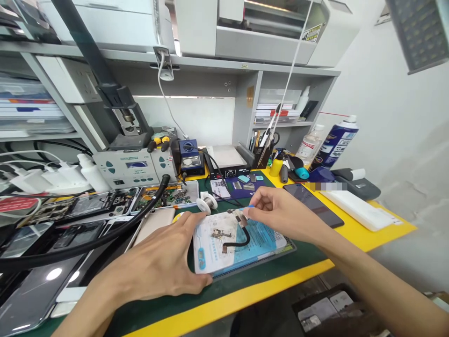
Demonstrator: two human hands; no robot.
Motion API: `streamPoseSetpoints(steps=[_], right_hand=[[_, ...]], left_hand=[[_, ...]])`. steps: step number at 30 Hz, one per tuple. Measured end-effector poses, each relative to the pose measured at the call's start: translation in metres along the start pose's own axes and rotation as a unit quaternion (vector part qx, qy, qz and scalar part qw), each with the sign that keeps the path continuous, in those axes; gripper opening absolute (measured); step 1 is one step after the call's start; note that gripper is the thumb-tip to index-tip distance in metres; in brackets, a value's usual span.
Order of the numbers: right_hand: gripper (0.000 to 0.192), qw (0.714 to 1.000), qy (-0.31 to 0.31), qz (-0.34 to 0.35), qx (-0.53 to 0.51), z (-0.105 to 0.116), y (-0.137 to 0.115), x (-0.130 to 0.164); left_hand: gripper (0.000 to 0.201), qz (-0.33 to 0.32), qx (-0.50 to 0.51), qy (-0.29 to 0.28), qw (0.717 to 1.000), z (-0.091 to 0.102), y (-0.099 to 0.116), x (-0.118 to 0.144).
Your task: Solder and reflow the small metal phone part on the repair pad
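Left hand (164, 255) spread on booklet (259, 248), right hand (275, 208) pinching flex cable (239, 244)

Left: nearest, open, thumb at booklet's near edge, fingertips by its far left corner. Booklet lies on green mat (308, 255). Cable curls on top of it, just right of small circuit board (220, 233). Right: thumb and forefinger closed on cable's pale far end; blue bit at fingertips too small to identify. Beyond: solder spool (209, 201) just past booklet, then grey control unit (136, 167) below shelf (245, 66).
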State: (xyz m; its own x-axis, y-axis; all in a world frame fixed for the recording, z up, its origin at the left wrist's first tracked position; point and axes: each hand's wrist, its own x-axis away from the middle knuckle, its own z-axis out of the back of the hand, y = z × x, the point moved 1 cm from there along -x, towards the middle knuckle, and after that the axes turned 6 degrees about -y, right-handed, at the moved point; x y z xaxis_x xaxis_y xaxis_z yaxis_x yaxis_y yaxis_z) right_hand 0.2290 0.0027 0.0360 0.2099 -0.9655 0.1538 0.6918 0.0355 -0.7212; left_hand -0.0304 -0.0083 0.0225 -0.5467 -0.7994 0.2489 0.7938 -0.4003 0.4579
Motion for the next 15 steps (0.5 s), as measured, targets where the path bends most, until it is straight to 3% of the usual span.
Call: streamPoseSetpoints(steps=[5, 8, 12, 15], right_hand=[[0.026, 1.0, 0.008, 0.012, 0.017, -0.005, -0.001, 0.003], [0.026, 0.999, 0.014, 0.024, 0.016, -0.008, 0.0, 0.003], [0.028, 0.999, 0.028, 0.037, 0.016, -0.012, 0.0, 0.004], [0.027, 0.998, 0.032, 0.05, -0.005, -0.019, -0.003, 0.007]], left_hand=[[0.1, 0.017, 0.009, -0.021, 1.0, 0.004, -0.001, 0.002], [0.105, -0.015, 0.02, 0.015, 1.0, 0.003, -0.003, 0.004], [0.062, -0.031, 0.077, 0.092, 0.992, -0.002, 0.0, -0.001], [0.043, -0.016, 0.22, 0.126, 0.967, -0.008, 0.005, -0.008]])
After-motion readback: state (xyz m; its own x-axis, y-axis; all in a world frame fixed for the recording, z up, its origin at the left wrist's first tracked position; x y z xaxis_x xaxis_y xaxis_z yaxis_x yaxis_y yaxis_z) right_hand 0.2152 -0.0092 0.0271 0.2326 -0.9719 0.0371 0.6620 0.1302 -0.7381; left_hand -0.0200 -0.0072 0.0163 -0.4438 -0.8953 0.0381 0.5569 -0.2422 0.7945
